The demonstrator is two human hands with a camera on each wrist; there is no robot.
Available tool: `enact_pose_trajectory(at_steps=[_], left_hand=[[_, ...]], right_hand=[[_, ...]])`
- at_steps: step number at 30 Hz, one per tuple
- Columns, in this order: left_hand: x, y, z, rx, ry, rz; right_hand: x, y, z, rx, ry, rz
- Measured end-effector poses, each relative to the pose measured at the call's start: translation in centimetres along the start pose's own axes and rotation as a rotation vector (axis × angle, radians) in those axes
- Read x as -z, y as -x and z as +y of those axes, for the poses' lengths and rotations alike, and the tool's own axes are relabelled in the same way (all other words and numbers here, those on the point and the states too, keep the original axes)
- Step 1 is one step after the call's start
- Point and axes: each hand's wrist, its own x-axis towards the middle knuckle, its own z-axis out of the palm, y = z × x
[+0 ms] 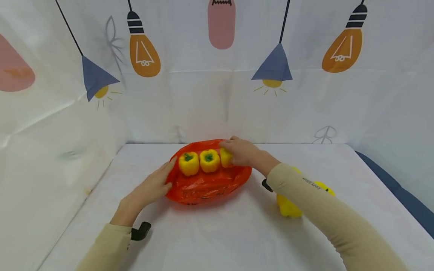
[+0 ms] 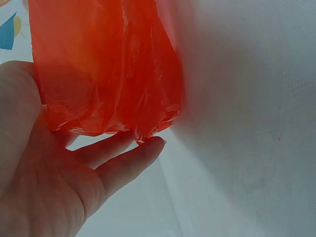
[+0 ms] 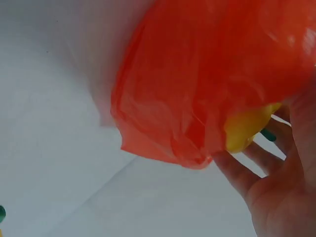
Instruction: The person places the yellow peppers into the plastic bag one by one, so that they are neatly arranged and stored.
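A red plastic bag [image 1: 203,189] lies on the white table with two yellow bell peppers in a row on it, a left pepper [image 1: 188,168] and a middle pepper [image 1: 210,165]. At the right end of that row, my right hand [image 1: 243,151] grips a third yellow bell pepper [image 1: 225,158], its fingers curled round the side. The right wrist view shows this pepper [image 3: 243,131] with its green stem, partly behind the bag's edge. My left hand [image 1: 152,190] rests against the bag's left edge, its fingers extended and spread along the plastic [image 2: 111,84].
More yellow peppers [image 1: 288,206] stand on the table [image 1: 217,241] at the right, partly hidden by my right forearm. A white sheet printed with lamps and bulbs [image 1: 203,101] hangs behind the table. Something dark blue [image 1: 400,192] shows beyond the right table edge.
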Motion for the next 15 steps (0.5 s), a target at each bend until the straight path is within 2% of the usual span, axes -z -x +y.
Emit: enact_pose_trajectory(at_steps=[5, 11, 15], left_hand=[[0.0, 0.17, -0.06, -0.012, -0.003, 0.01], [0.09, 0.12, 0.0, -0.018, -0.008, 0.012], [0.13, 0.07, 0.01, -0.007, -0.006, 0.006]], right_hand=[[-0.6, -0.44, -0.03, 0.018, -0.001, -0.002], [-0.68, -0.48, -0.09, -0.013, -0.039, 0.001], [-0.79, -0.66, -0.05, -0.031, -0.049, -0.029]])
